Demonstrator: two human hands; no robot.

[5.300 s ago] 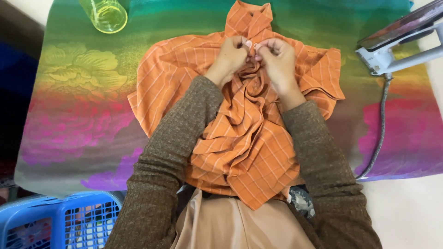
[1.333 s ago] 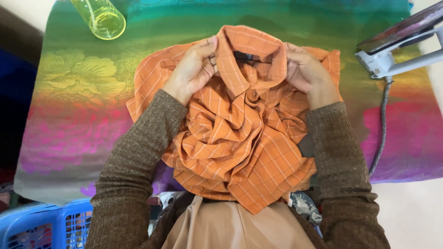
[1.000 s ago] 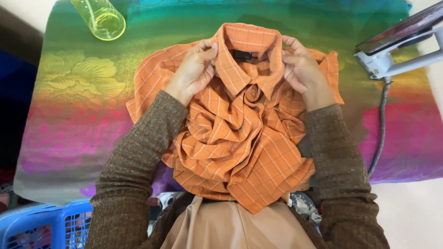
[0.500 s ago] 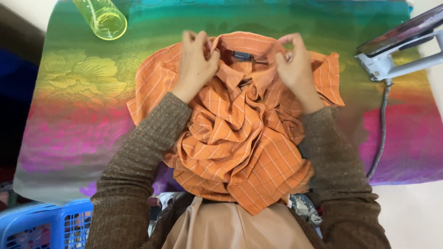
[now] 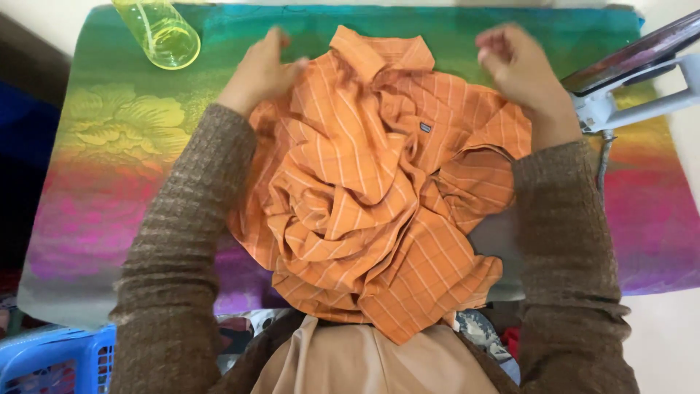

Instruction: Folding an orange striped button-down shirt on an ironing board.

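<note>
Both hands moved outward, collar dropped | left hand [image 5: 259, 69] closed on shirt [image 5: 372, 182] edge | right hand [image 5: 521, 69] loosely fisted, grip unclear | shirt crumpled mid-table [image 5: 102, 146] | glass [image 5: 164, 33] far-left corner

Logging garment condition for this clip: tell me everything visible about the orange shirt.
The orange shirt is thin woven cloth with pale check lines, a collar at the far end and a small dark tag on its chest. It lies crumpled in swirling folds on the rainbow floral cloth, its near end hanging off the edge toward the person. The left hand grips its far left edge; the right hand is closed at its far right edge.
</note>
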